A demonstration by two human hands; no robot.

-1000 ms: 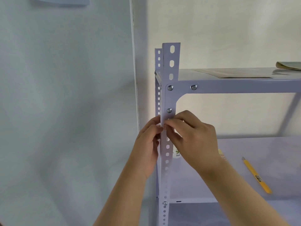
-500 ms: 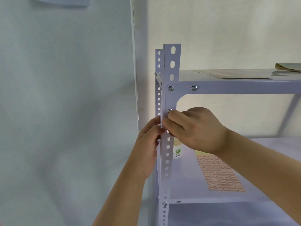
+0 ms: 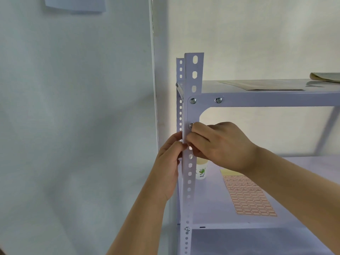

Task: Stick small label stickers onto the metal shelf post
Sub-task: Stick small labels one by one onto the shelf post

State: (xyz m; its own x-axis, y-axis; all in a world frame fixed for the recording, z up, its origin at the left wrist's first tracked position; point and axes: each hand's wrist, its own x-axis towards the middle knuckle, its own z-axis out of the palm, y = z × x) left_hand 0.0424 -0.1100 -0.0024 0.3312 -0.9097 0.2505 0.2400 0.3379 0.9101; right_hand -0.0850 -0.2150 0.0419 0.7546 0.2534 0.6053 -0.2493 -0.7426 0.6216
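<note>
A pale lilac metal shelf post (image 3: 193, 80) with rows of holes stands upright at the shelf's front left corner. My left hand (image 3: 170, 162) pinches the post's left edge at about mid height. My right hand (image 3: 219, 144) presses its fingertips on the post's front face just below a bolt; any sticker under the fingers is hidden. A sheet of small pink label stickers (image 3: 247, 195) lies flat on the middle shelf (image 3: 211, 205), to the right of the post.
A white paper cup (image 3: 201, 171) with a green print stands on the middle shelf behind the post. Flat papers (image 3: 261, 85) lie on the top shelf. A pale wall and a corner trim (image 3: 153, 89) are to the left.
My right hand has slid a little up the post towards the bolt, with the wrist swung right. This uncovers the sticker sheet. My left hand has stayed on the post's edge.
</note>
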